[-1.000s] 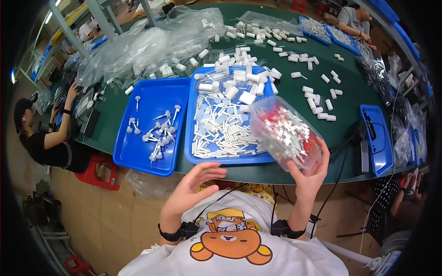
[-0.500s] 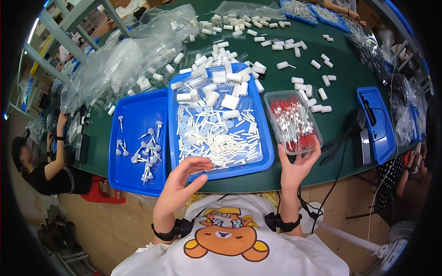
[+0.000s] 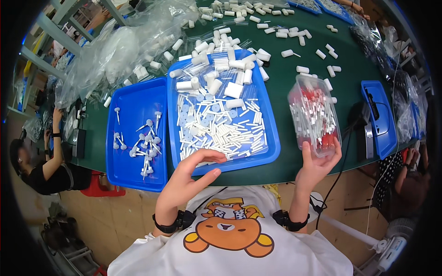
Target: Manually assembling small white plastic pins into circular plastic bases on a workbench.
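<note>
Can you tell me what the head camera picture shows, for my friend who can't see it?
A person at a green table holds a clear plastic box of thin white and red sticks in their right hand. Their left hand hovers empty at the near edge of a blue tray full of small white pieces, beside another blue tray with a few white pins.

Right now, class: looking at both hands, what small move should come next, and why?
Probably set the clear container down on the green table. The right hand grips only its near end, so it hangs tilted, full of white and red parts, while the left hand hovers empty by the large blue tray.
</note>
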`<state>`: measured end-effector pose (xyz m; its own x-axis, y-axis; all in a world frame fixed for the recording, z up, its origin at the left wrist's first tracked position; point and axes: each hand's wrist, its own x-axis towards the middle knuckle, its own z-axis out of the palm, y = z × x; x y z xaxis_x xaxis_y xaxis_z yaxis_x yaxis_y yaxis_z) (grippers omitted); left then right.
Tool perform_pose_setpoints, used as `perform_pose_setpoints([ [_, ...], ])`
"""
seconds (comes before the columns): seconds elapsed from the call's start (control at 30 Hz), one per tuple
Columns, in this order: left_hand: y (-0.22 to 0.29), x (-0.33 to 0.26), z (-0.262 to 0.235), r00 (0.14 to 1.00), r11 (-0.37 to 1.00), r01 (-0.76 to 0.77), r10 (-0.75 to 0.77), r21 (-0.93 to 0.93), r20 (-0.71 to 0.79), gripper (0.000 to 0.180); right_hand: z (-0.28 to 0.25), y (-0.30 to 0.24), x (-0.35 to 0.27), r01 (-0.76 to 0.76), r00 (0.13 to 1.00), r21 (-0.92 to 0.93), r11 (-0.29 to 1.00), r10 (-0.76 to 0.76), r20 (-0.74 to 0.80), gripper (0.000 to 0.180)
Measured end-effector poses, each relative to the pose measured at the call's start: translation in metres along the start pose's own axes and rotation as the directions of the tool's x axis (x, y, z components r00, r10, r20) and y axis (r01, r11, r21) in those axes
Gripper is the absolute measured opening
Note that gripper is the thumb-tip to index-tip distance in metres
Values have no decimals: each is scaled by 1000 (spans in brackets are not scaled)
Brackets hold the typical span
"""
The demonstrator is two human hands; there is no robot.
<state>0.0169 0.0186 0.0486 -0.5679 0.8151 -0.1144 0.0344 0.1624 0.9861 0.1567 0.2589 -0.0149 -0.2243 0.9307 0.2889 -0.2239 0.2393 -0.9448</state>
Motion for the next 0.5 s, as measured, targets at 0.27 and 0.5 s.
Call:
perform_pose_setpoints([
  [0.27,-3,1,-5,998,998,-14,18,59,-60,30,22,14,-11,-67,993,26,997,65,95,76],
  [0.5,-24,6,-11,965,966,1,67,260,-252,28,2,16,-1,184,966,-613,768,-27,256,91],
])
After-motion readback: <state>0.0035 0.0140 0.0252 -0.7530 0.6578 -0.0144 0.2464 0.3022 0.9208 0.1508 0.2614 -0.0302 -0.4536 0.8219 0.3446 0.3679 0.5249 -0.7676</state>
